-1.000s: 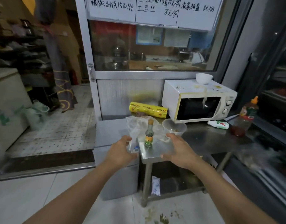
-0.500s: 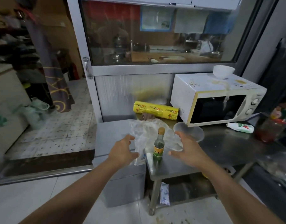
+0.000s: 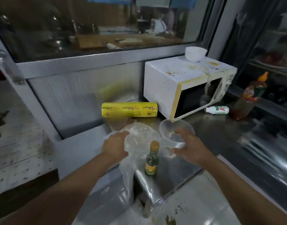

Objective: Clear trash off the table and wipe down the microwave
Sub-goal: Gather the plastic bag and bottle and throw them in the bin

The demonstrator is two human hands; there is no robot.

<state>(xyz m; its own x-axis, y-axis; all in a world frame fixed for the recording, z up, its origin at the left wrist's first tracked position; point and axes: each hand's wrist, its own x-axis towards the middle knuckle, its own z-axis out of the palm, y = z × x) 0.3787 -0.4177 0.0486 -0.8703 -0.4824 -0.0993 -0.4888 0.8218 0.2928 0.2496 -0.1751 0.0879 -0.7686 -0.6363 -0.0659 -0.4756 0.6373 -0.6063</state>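
Note:
A white microwave (image 3: 165,82) with yellow-brown stains on its top and door stands at the back of the steel table (image 3: 175,172). My right hand (image 3: 190,147) grips a clear plastic bowl (image 3: 170,130) with food residue, tilted, just in front of the microwave. My left hand (image 3: 115,146) rests on a crumpled clear plastic bag (image 3: 139,135) that drapes over the table's left edge. Between my hands stands a small glass bottle (image 3: 151,159) with a yellow cap and label.
A yellow cling-film roll (image 3: 129,109) lies against the back panel. A white bowl (image 3: 195,53) sits on the microwave. A small white bottle (image 3: 218,109) lies on its side, and a sauce bottle (image 3: 248,98) with an orange cap stands right of it. A lower steel cabinet (image 3: 77,150) adjoins at the left.
I have moved closer to the table. My right hand has closed on the plastic bowl and tilted it. My left hand has come down onto the plastic bag.

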